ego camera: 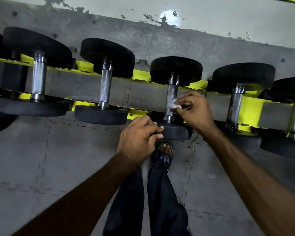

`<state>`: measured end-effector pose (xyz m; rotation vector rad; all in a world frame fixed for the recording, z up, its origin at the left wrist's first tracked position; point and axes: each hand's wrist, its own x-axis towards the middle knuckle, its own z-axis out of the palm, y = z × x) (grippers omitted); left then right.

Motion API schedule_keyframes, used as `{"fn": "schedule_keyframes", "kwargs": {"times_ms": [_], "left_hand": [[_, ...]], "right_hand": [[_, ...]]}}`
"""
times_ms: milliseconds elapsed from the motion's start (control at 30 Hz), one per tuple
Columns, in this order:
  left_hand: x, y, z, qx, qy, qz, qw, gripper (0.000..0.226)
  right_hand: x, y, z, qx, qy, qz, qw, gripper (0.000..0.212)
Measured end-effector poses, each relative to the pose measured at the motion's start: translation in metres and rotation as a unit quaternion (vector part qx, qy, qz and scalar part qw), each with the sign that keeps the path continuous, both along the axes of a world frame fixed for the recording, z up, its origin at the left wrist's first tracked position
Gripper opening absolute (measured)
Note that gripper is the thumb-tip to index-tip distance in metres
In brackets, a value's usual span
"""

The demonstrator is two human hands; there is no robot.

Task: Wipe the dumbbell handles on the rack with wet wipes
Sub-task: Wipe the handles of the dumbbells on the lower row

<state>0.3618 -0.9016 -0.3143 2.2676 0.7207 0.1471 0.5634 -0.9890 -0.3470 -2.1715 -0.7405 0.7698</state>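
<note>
From the head camera, the right hand [194, 109] pinches a small crumpled white wet wipe [174, 105] against the knurled steel handle [171, 97] of the black-ended round dumbbell [175, 69], mid-row on the yellow metal rack [250, 110]. The left hand [138, 137] curls its fingers round that dumbbell's near end at the rack's front edge.

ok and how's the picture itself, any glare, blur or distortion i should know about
Head view: wide-angle distortion bows and tilts the yellow rack; a round glare spot burns out on the pale surface at top; the right hand pinching the wet wipe against the handle looks slightly motion-blurred; forearms at the bottom edge fall into shadow.
</note>
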Motion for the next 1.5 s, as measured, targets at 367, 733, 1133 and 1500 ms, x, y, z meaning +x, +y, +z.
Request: {"fn": "schedule_keyframes", "kwargs": {"times_ms": [367, 733, 1133, 1500], "left_hand": [[-0.002, -0.006, 0.001, 0.001, -0.014, 0.016, 1.000, 0.012], [-0.003, -0.005, -0.002, -0.007, -0.022, 0.016, 1.000, 0.015], [-0.002, -0.001, -0.002, -0.007, -0.021, 0.001, 1.000, 0.017], [-0.001, 0.002, 0.000, -0.013, -0.019, -0.007, 1.000, 0.016]], "right_hand": [[0.018, 0.021, 0.006, 0.046, -0.172, 0.210, 0.961, 0.015], [0.018, 0.034, 0.021, -0.075, -0.259, 0.337, 0.902, 0.019], [0.002, 0.072, 0.027, -0.260, -0.314, 0.434, 0.804, 0.010], [0.009, 0.085, 0.030, -0.213, -0.340, 0.465, 0.789, 0.014]]}}
